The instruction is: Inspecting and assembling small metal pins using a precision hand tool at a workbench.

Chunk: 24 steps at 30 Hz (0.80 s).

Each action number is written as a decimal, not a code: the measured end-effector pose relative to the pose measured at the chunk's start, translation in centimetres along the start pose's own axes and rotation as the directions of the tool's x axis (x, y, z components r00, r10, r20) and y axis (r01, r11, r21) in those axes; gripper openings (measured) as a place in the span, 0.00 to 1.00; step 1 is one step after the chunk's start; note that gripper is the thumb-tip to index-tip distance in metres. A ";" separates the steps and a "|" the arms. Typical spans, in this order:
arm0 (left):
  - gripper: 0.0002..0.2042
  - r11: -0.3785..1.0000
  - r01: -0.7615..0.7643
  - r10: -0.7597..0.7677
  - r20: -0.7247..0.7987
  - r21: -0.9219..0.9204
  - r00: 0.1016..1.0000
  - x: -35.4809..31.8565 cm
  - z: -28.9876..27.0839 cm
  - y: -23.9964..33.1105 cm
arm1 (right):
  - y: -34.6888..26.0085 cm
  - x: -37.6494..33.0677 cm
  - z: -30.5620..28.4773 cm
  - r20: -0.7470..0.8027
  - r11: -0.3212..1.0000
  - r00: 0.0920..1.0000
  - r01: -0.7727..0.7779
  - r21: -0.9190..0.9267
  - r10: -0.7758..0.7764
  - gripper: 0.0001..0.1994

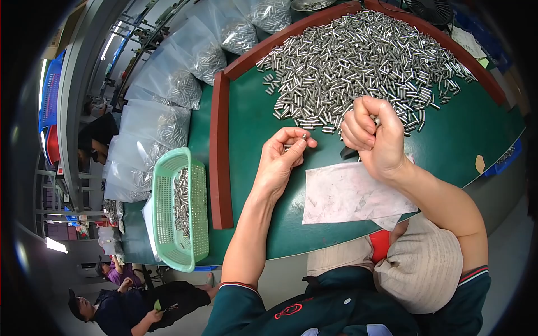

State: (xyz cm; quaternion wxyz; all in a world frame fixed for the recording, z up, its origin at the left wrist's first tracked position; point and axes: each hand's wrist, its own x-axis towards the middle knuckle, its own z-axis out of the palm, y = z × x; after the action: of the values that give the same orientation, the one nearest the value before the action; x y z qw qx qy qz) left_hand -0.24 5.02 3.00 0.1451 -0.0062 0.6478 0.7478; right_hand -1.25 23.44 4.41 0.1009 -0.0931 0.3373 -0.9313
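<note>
A wide heap of short silvery metal pins (pixel 358 61) covers the far part of the green table (pixel 252 123). At the heap's near edge, my left hand (pixel 280 157) pinches a small metal pin (pixel 304 136) between thumb and forefinger. Part of another pin shows inside its curled fingers. To the right, my right hand (pixel 374 134) is curled closed over the front of the heap. A small shiny bit shows between its fingers, but most of what it holds is hidden. Below the hands lies a smudged whitish cloth (pixel 347 196), with a dark object (pixel 348 153) partly behind my right hand.
A red-brown rim (pixel 220 151) borders the table area. Left of it stands a green plastic basket (pixel 193 224) of pins, beside several clear bags of pins (pixel 185 87). A blue tray (pixel 507 159) sits at the right edge. Other people (pixel 129 308) are at the lower left.
</note>
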 end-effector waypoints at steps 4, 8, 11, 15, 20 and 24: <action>0.05 1.000 -0.003 0.003 -0.006 0.011 1.000 -0.1 -0.1 0.1 | 0.1 0.1 0.1 -0.003 1.000 1.000 -0.006 0.006 0.006 0.16; 0.05 0.999 0.005 -0.005 -0.008 0.049 1.000 -0.2 -0.1 0.2 | 0.1 0.1 0.1 0.002 1.000 1.000 -0.006 0.008 0.006 0.16; 0.06 0.997 0.003 -0.002 -0.018 0.075 1.000 -0.2 -0.1 0.2 | 0.2 0.1 0.0 -0.003 1.000 1.000 -0.011 0.011 0.011 0.16; 0.06 0.995 -0.014 0.015 -0.005 0.103 1.000 -0.2 0.1 0.2 | 0.0 0.1 0.0 -0.006 1.000 1.000 -0.010 0.012 0.010 0.17; 0.06 0.990 -0.040 0.040 0.001 0.138 0.999 -0.2 0.3 0.0 | -0.1 0.0 0.0 -0.007 0.999 1.000 -0.030 -0.039 0.030 0.19; 0.04 0.988 0.012 -0.008 -0.027 0.155 1.000 -0.5 0.5 0.5 | 0.1 0.0 0.1 -0.004 0.999 1.000 -0.024 -0.034 0.024 0.18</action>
State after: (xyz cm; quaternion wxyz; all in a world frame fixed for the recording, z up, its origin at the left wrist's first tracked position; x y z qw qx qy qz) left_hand 0.26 5.36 3.67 0.1401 -0.0080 0.7059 0.6942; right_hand -1.21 23.32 4.41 0.1100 -0.0890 0.3542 -0.9244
